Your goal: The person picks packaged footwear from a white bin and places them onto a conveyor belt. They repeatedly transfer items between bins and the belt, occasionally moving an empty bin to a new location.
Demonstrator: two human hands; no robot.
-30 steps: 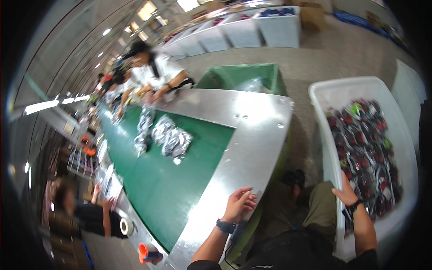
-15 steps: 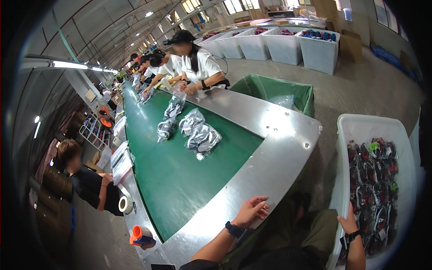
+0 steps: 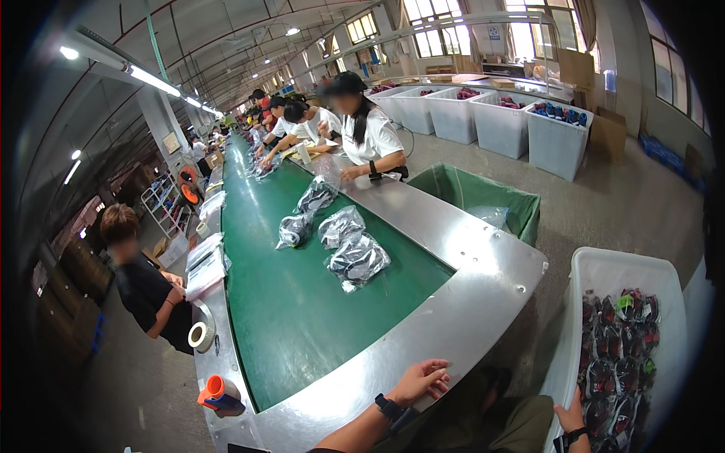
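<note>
My left hand [image 3: 421, 383] rests at the near metal edge [image 3: 483, 302] of the conveyor table, fingers loosely bent and apart, nothing in it. My right hand [image 3: 572, 417] grips the rim of a white plastic bin [image 3: 627, 260], its thumb on the outer side. Inside that bin stand rows of dark shoes with red parts [image 3: 621, 355], wrapped in clear bags. Ahead of my left hand, on the green belt [image 3: 317, 340], lie clear-bagged dark items [image 3: 356, 253], probably shoes; more bagged items [image 3: 302, 219] lie just beyond.
A person in white [image 3: 370, 140] stands along the right side with other workers behind; a person in black [image 3: 147, 279] is at the left. A tape roll [image 3: 201, 337] and an orange-and-blue tape dispenser [image 3: 219, 394] sit on the left ledge. Beyond the corner stands a green bin [image 3: 453, 181].
My view has tilted upward, so the scene sits lower in the picture. The person in white has drawn one hand back from the far bag. My hands keep nearly the same places.
</note>
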